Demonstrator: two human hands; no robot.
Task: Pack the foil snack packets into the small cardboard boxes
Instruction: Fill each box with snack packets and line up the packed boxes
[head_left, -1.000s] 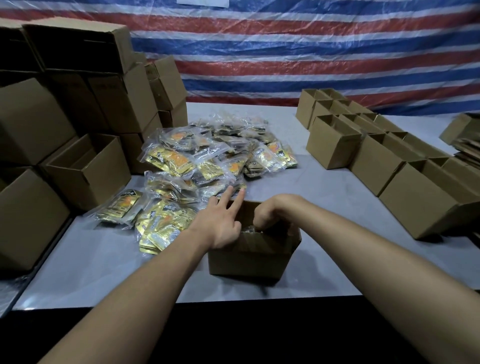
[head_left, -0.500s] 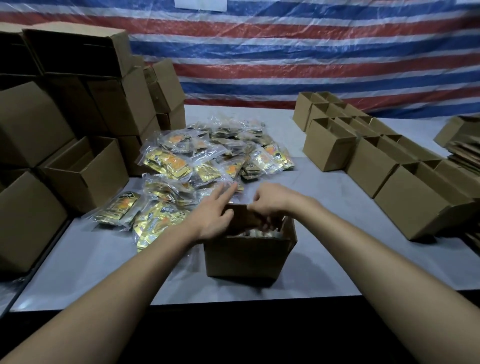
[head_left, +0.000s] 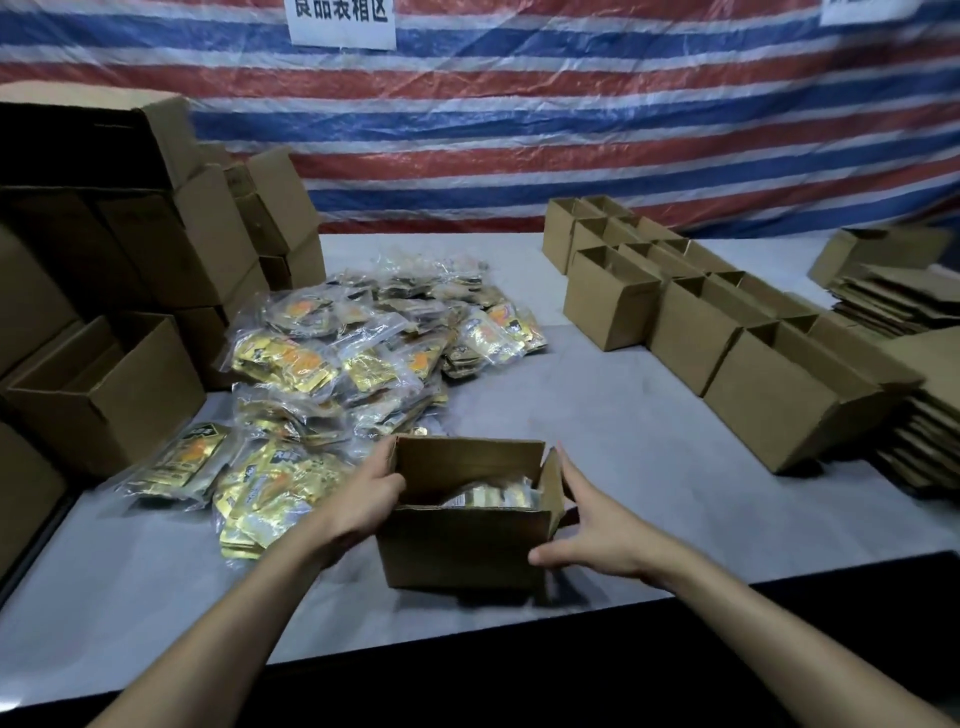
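Observation:
A small open cardboard box (head_left: 462, 545) stands near the table's front edge, with foil packets (head_left: 491, 496) lying inside it. My left hand (head_left: 363, 499) grips its left wall, thumb over the rim. My right hand (head_left: 597, 530) presses flat against its right side, fingers spread along the wall and thumb at the front corner. A large heap of gold foil snack packets (head_left: 358, 364) in clear wrap lies on the table behind and to the left of the box.
Several empty small boxes (head_left: 727, 332) stand in rows at the right. Flattened cardboard (head_left: 904, 306) is stacked at the far right. Large cartons (head_left: 130, 260) are piled at the left, one open (head_left: 104, 395). A striped tarp hangs behind the grey table (head_left: 649, 467).
Both hands came out of the box's top and now clasp its left and right sides. The head camera has tilted up, showing more of the tarp.

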